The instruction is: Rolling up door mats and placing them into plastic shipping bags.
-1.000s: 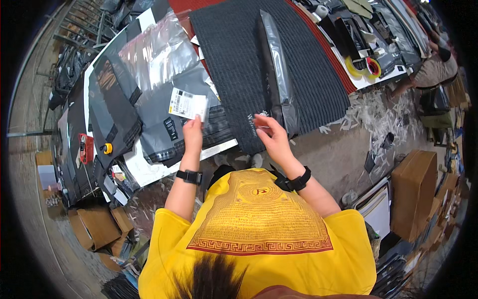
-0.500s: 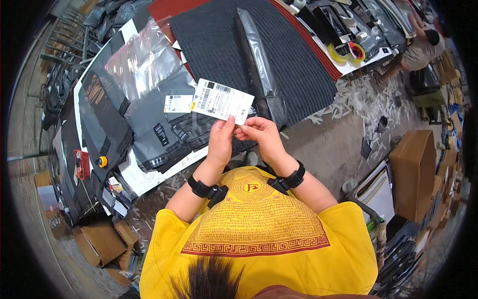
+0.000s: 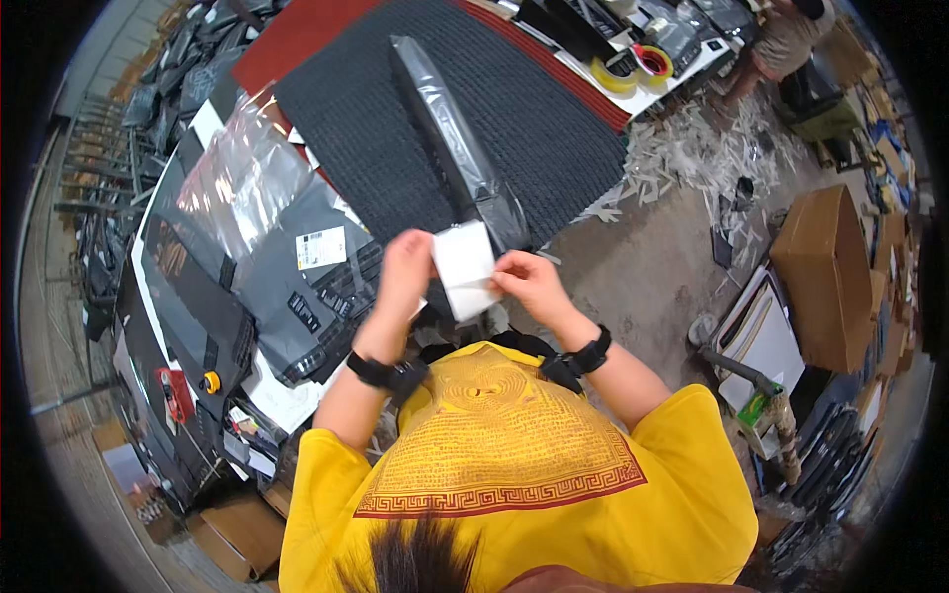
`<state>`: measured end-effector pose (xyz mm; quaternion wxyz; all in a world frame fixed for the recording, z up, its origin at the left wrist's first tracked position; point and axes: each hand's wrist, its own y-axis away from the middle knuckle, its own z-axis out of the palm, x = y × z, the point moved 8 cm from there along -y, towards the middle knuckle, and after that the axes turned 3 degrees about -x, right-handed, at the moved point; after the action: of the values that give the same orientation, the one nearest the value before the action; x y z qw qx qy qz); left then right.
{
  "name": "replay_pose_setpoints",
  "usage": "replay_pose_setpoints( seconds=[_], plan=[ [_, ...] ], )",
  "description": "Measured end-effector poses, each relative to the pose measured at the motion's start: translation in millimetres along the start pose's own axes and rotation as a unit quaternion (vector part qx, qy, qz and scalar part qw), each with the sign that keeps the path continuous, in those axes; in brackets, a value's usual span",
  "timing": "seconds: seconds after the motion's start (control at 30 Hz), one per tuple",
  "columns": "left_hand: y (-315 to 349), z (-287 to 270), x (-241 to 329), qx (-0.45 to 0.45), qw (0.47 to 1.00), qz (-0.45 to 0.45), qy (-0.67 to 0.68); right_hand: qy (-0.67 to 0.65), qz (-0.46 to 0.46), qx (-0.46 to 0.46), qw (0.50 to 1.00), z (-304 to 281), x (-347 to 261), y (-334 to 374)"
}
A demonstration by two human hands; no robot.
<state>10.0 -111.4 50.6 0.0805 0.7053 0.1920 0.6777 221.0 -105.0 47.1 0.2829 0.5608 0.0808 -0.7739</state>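
Observation:
A white label is stretched between my two hands in front of my chest. Its blank side faces up, with a crease or edge across the lower part. My left hand, slightly blurred, pinches its left edge. The fingertips of my right hand are closed on its right edge. Just beyond the label lies a long package wrapped in shiny dark plastic, resting on a dark ribbed mat. A second, printed label lies on the dark plastic bags to the left.
Clear plastic film is spread at the left. A tape dispenser and a yellow tape measure lie near the left edge. Tape rolls stand far right, near another person. Paper scraps and a cardboard box are at the right.
The label has turned from its printed side to a blank side. My hands have moved apart to its opposite edges. The whole view has shifted, bringing the table leftward.

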Motion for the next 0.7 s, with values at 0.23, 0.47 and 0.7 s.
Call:
replay_pose_setpoints(
  seconds=[0.23, 0.47, 0.7],
  plan=[
    [-51, 64, 140, 0.114, 0.734, 0.533, -0.404, 0.618, 0.103, 0.047, 0.778, -105, 6, 48],
    [-93, 89, 45, -0.166, 0.846, 0.287, -0.417, 0.628, -0.178, 0.078, 0.753, 8, -64, -74],
    [-167, 113, 56, 0.096, 0.786, 0.259, -0.554, 0.608, -0.100, 0.128, 0.777, -20, -1, -94]
  ],
)
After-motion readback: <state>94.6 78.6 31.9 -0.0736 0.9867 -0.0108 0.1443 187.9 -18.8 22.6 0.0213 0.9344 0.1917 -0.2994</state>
